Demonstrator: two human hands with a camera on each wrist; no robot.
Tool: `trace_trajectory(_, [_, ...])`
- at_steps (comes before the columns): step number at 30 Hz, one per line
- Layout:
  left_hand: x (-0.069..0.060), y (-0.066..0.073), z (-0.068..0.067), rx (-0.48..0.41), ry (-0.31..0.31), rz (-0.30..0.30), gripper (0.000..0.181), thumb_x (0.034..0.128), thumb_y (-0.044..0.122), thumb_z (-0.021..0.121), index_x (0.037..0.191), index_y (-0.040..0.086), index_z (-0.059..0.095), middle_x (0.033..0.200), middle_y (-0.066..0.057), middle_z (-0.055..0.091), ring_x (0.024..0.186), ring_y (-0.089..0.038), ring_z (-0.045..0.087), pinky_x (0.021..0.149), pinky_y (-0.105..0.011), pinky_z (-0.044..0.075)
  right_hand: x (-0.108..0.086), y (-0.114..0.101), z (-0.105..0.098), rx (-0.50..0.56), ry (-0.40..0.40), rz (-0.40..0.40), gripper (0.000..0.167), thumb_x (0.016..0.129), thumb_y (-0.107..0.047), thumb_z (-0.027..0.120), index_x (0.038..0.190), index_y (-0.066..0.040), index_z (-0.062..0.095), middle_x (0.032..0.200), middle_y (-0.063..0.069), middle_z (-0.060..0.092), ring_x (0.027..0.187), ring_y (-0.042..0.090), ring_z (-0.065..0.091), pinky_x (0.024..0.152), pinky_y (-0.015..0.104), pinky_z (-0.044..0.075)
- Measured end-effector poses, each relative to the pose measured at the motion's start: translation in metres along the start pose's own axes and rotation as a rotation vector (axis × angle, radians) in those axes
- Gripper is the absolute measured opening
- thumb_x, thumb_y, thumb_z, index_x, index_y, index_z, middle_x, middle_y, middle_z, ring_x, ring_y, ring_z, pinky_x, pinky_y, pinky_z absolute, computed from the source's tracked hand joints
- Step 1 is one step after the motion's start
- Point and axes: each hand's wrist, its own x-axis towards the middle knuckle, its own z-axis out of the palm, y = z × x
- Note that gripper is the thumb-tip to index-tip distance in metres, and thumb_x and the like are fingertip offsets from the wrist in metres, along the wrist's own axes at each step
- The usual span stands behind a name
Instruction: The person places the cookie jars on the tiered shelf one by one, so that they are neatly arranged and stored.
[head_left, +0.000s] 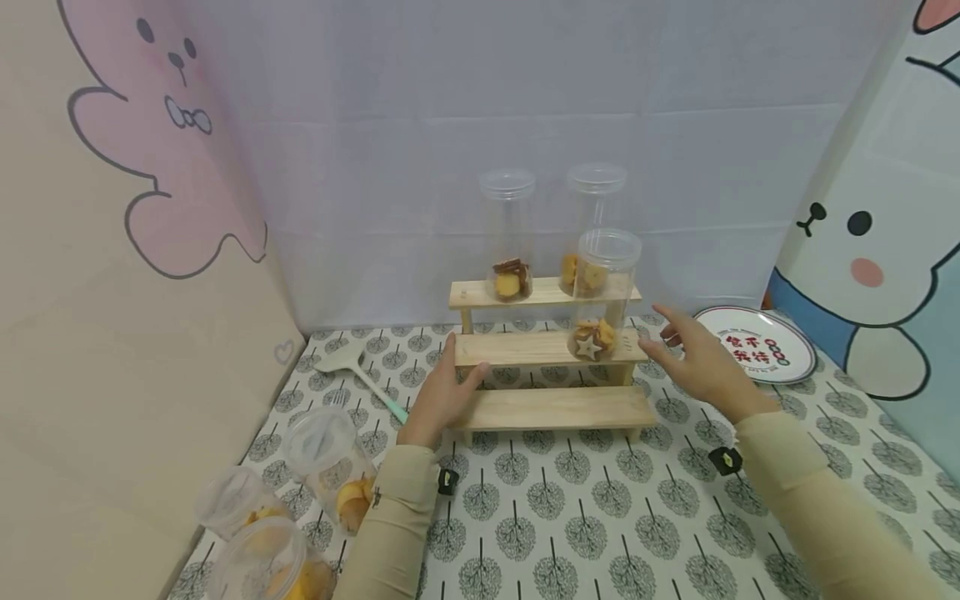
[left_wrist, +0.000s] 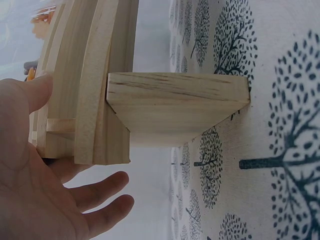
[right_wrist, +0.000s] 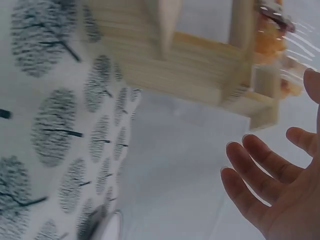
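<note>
A three-tier wooden shelf point(head_left: 555, 407) stands on the patterned cloth. My left hand point(head_left: 442, 400) holds its left end at the middle tier; in the left wrist view the thumb of that hand point(left_wrist: 37, 185) lies on the wood, one finger reaches behind it and two are free. Beside the right end, my right hand point(head_left: 697, 362) is empty with fingers spread, apart from the wood in the right wrist view, where the hand point(right_wrist: 280, 190) also shows. Two clear lidded jars with cookies, left point(head_left: 507, 237) and right point(head_left: 597, 200), stand on the top tier; another jar point(head_left: 609, 292) stands on the middle tier.
Several clear containers with food, one of them a tall jar point(head_left: 330, 458), lie or stand at the lower left. A spatula point(head_left: 367, 379) and a fork point(head_left: 339, 398) lie left of the shelf. On the right is a white plate point(head_left: 757, 346) with red lettering. Curtains enclose the table.
</note>
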Motion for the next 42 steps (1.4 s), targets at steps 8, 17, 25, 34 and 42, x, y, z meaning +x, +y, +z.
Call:
trace_trajectory(8, [0.001,-0.001,0.000,-0.006,0.001,0.009,0.098,0.0896,0.074,0.046,0.161,0.026,-0.001,0.164,-0.011,0.021,0.146,-0.038,0.030,0.119,-0.055,0.026,0.004,0.021,0.025,0.019,-0.016,-0.024,0.070,0.104,-0.052,0.042,0.160,-0.016,0.023,0.126,0.026,0.053,0.112,0.041,0.055,0.088,0.064,0.046])
trace_trajectory(17, [0.001,0.000,0.002,0.004,-0.002,0.002,0.098,0.0894,0.074,0.046,0.162,0.026,0.000,0.164,-0.012,0.021,0.146,-0.039,0.030,0.119,-0.056,0.025,0.004,0.025,0.037,0.037,-0.012,-0.059,0.059,0.107,-0.046,0.039,0.156,-0.014,0.034,0.122,0.023,0.057,0.108,0.037,0.057,0.086,0.059,0.049])
trace_trajectory(25, [0.001,0.001,0.001,0.017,-0.002,0.002,0.097,0.0904,0.072,0.046,0.161,0.026,-0.001,0.164,-0.011,0.021,0.145,-0.040,0.031,0.118,-0.055,0.026,0.003,0.026,0.042,0.064,0.001,-0.060,0.057,0.107,-0.046,0.036,0.156,-0.018,0.035,0.123,0.021,0.059,0.107,0.035,0.057,0.085,0.058,0.050])
trace_trajectory(34, [0.001,-0.001,0.000,0.014,0.004,0.017,0.098,0.0908,0.072,0.048,0.162,0.023,0.000,0.164,-0.013,0.021,0.145,-0.040,0.031,0.118,-0.056,0.027,0.002,0.029,0.051,0.104,0.014,-0.023,0.058,0.107,-0.050,0.034,0.158,-0.024,0.031,0.130,0.023,0.054,0.111,0.037,0.055,0.088,0.061,0.048])
trace_trajectory(42, [0.001,-0.002,0.002,0.024,0.016,0.015,0.097,0.0913,0.072,0.046,0.162,0.023,0.001,0.164,-0.013,0.022,0.145,-0.040,0.031,0.118,-0.057,0.027,0.000,0.029,0.054,0.139,0.030,-0.002,0.057,0.107,-0.050,0.032,0.158,-0.027,0.030,0.138,0.027,0.050,0.115,0.043,0.055,0.092,0.067,0.046])
